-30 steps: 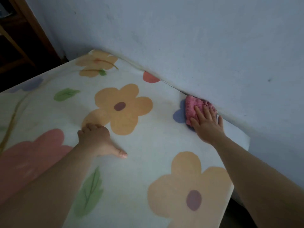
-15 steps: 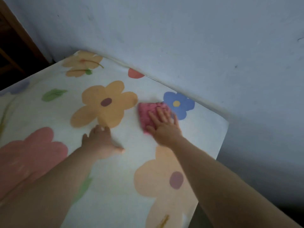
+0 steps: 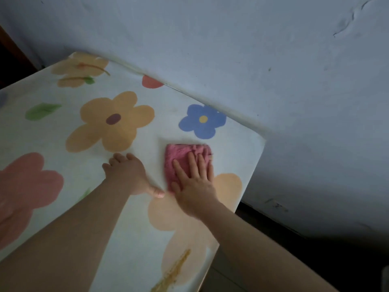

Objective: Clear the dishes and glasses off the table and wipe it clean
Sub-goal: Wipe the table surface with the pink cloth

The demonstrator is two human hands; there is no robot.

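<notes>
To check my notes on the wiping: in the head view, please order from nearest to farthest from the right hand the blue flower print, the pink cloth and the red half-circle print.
1. The pink cloth: under the right hand, touching it.
2. The blue flower print: just beyond the cloth, toward the wall.
3. The red half-circle print: farther left, along the wall edge.

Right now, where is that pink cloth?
In the head view the pink cloth lies under the right hand, near the right edge of the table, just below the printed blue flower.
</notes>
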